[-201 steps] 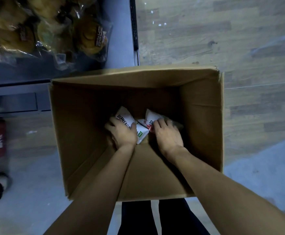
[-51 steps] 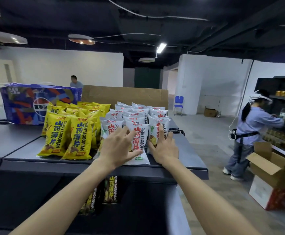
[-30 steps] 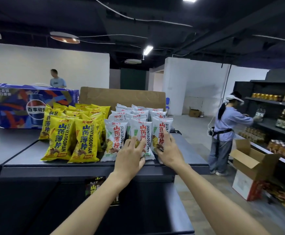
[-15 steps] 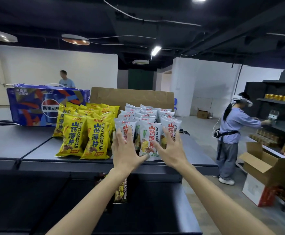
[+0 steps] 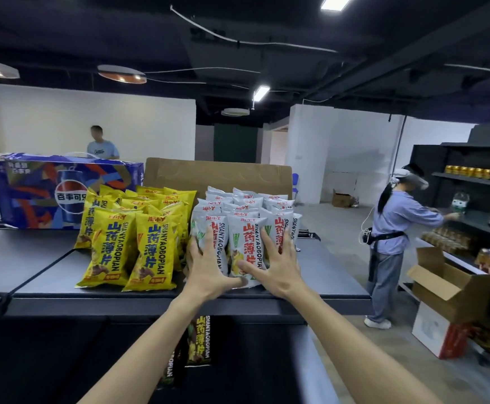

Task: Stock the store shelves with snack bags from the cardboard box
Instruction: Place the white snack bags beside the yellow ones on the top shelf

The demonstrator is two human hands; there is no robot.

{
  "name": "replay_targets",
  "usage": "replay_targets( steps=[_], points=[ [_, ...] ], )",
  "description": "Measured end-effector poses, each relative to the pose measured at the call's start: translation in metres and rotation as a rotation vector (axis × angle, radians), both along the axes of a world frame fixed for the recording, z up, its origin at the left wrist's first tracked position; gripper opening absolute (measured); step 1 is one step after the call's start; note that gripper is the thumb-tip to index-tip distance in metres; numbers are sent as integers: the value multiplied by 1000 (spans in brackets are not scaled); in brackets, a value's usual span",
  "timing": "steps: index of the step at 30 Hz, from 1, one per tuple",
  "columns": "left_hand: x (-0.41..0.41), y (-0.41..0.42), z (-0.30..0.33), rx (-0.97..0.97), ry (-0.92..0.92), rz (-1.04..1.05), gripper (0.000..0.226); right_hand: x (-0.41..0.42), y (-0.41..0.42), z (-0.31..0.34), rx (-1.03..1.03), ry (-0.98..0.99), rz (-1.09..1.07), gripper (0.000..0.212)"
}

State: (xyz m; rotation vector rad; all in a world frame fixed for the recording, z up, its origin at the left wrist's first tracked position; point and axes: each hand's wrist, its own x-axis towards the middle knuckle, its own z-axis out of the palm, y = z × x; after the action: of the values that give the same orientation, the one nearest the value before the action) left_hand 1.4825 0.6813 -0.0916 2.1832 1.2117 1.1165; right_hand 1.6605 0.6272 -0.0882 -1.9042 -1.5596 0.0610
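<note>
white snack bags [image 5: 245, 225] with red lettering stood upright in rows on the dark top shelf [image 5: 331, 275], toward its right end. left hand [image 5: 208, 269] lay flat against the front-left bag, fingers straight and spread, thumb low by the bag's bottom edge; nothing gripped. right hand [image 5: 276, 266] pressed the same way on the front row's right side, fingers splayed upward over the red print, palm near the shelf edge. both hands touched the front bags only.

yellow snack bags [image 5: 133, 237] stood just beside the white ones on the left, touching them. a blue pepsi carton [image 5: 34, 193] sat behind and left of the yellow bags. a plain cardboard panel [image 5: 217, 176] rose behind both groups. more bags [image 5: 198, 339] hung in shadow on the level below.

to the right, a person in a blue shirt [image 5: 392, 228] faced a bottle shelf, open cardboard box [image 5: 448, 290] near their feet. another person [image 5: 101, 144] stood far back left.
</note>
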Motion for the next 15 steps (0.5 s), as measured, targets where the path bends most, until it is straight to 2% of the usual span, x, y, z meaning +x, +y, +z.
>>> replay_targets(
  steps=[3, 6, 11, 15],
  points=[
    [0, 0, 1, -15, -23, -8, 150, 0, -4, -2, 118, 41, 17, 99],
    [-1, 4, 3, -60, -29, 6, 157, 3, -2, 1, 209, 182, -8, 113],
    [0, 9, 13, -96, -52, -37, 163, 39, 22, 23, 20, 525, -96, 153],
    [3, 17, 12, -64, -31, -28, 163, 52, 46, 29, -92, 554, 57, 158]
  ],
)
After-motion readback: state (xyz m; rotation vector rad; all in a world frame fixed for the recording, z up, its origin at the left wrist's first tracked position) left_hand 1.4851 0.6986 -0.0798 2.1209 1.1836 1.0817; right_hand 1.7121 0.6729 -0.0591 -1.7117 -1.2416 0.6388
